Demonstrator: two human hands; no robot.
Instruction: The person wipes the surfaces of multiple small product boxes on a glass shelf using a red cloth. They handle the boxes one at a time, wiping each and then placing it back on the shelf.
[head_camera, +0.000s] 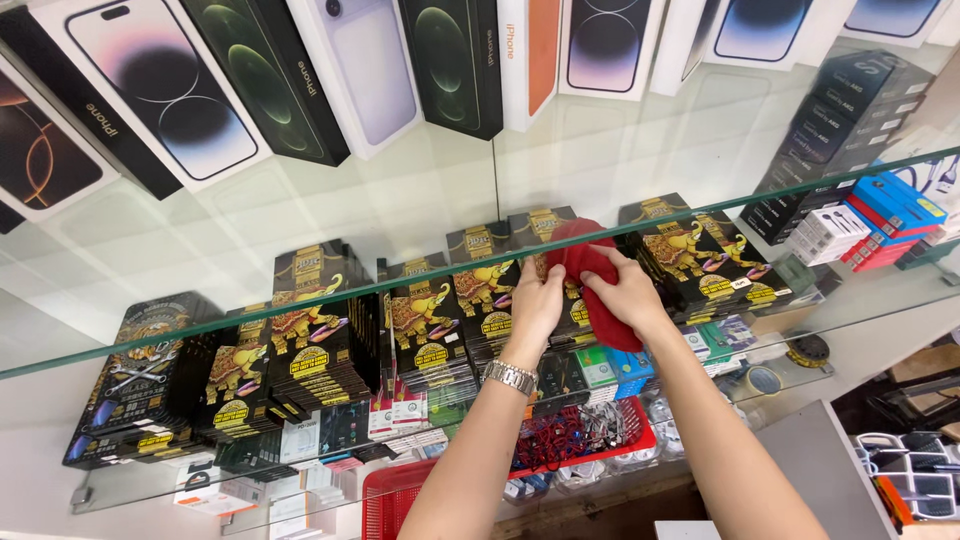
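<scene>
Head view: two hands meet at centre, the left hand (537, 300) and right hand (625, 290) both gripping one red cloth (598, 285) against a glass shelf (250, 330). Seven black box stacks (320, 330) span nine to three o'clock; phone boxes (160, 90) line twelve o'clock.
</scene>
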